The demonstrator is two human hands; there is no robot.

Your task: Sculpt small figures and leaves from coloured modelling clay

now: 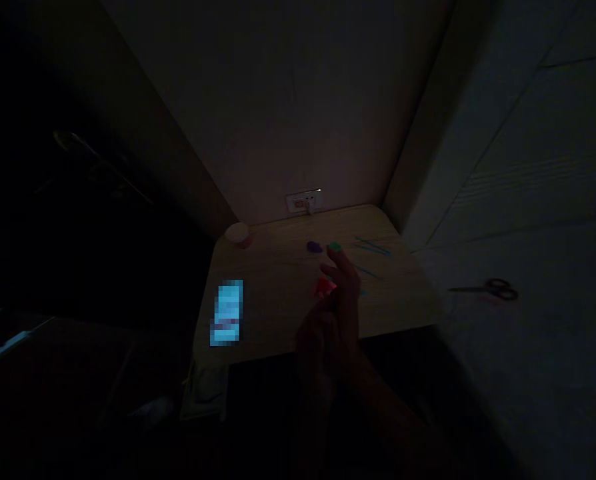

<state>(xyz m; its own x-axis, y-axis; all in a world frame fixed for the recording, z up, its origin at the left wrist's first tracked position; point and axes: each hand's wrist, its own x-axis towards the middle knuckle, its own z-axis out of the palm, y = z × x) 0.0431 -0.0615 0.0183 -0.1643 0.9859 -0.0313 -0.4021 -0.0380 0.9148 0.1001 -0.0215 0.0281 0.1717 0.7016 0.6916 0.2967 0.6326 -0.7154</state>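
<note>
the red piece shows just beyond the left hand and left of the right hand, which overlap, too dark to tell whether either grips it, while a right fingertip partly covers the green lump near a purple lump, blue sticks lying rightward on the counter.

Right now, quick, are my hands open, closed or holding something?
Left hand: fingers curled; too dark to tell whether it holds the red piece.
Right hand: fingers partly extended; can't tell whether it grips anything.
</note>
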